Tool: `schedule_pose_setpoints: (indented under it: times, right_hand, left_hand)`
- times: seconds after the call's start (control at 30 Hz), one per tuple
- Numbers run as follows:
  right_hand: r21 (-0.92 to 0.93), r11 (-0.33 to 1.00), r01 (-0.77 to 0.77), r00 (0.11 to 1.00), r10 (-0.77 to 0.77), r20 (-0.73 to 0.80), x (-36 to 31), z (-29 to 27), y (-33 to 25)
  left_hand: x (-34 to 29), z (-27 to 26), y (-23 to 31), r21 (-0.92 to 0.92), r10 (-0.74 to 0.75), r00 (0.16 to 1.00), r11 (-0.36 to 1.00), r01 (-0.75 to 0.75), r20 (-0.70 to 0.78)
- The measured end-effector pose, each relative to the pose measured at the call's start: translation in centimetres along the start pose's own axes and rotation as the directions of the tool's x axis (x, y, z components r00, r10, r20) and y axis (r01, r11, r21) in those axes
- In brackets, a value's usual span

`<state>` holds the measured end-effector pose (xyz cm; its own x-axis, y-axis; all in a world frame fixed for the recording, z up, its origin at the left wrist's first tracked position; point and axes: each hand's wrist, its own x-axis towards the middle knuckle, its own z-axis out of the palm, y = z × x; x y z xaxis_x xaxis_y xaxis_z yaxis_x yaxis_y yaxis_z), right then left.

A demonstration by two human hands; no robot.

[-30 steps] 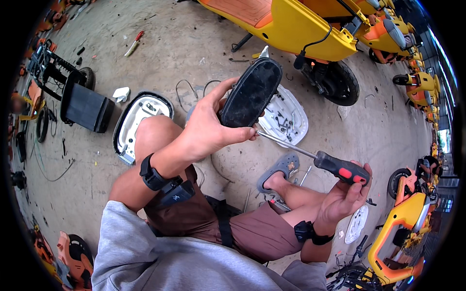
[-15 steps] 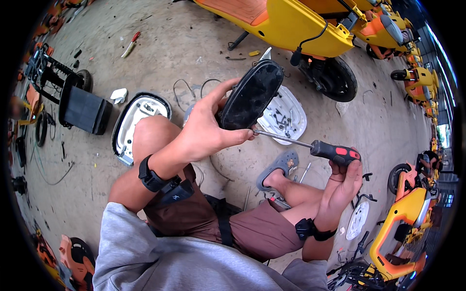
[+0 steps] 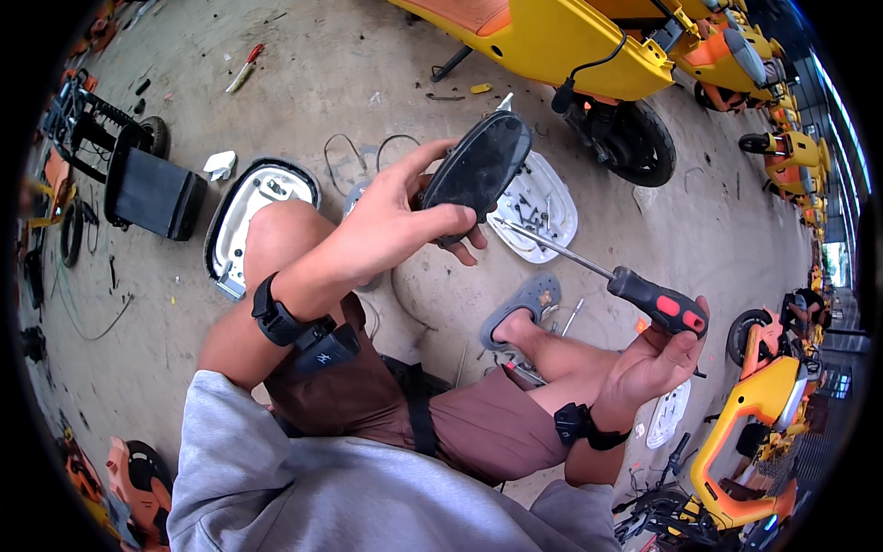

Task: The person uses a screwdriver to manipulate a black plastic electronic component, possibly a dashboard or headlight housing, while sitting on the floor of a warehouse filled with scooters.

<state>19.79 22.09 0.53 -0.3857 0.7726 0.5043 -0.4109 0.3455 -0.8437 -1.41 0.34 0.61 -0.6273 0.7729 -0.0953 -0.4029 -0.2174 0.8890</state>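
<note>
- In the head view, my left hand [image 3: 391,221] has the oval black casing [image 3: 486,158] clamped in its fingers, thumb across the lower end and the others curled round behind; I judge this steadies it while leaving most of the dark face uncovered.
- The casing is held up off the floor [image 3: 699,230], tilted with its upper end to the right, overlapping the left edge of a white shell [image 3: 569,219] in my sight; that angle probably lets me see its face.
- My right hand [image 3: 651,363] has its fingers clamped near the butt of the black-and-red screwdriver [image 3: 644,296], likely so they can roll the handle without a full fist.
- The shaft slants up and left, its tip just beside the casing's lower end; I can't tell whether they touch.
- That shell lies hollow side up, loose screws [image 3: 531,217] scattered inside its rim, which seems to make it a tray that stops them rolling off.
- A second, black-edged white shell [image 3: 223,241] lies hollow side up by my left knee, within easy reach, I'd say.
</note>
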Motion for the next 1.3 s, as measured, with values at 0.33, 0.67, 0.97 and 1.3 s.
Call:
schedule_pose_setpoints:
  times: [0.33,0.67,0.97,1.3]
  right_hand:
    - [-0.123,0.987,0.101,0.991,-0.088,0.105,-0.64,-0.04,-0.42]
    - [-0.144,0.985,0.094,0.991,-0.079,0.105,-0.55,-0.11,-0.19]
    - [-0.135,0.986,0.097,0.990,-0.082,0.114,-0.75,0.05,-0.02]
    - [-0.172,0.978,0.121,0.973,-0.082,0.216,-0.98,0.00,-0.13]
  left_hand:
    - [0.01,0.06,-0.17,0.165,-0.106,0.993,0.980,0.113,-0.050]
    - [-0.02,0.10,0.06,0.216,-0.117,0.992,0.968,0.123,-0.042]
    - [-0.02,0.19,-0.01,0.264,-0.135,0.990,0.954,0.143,-0.049]
    - [0.04,0.21,-0.03,0.308,-0.176,0.982,0.933,0.188,-0.066]
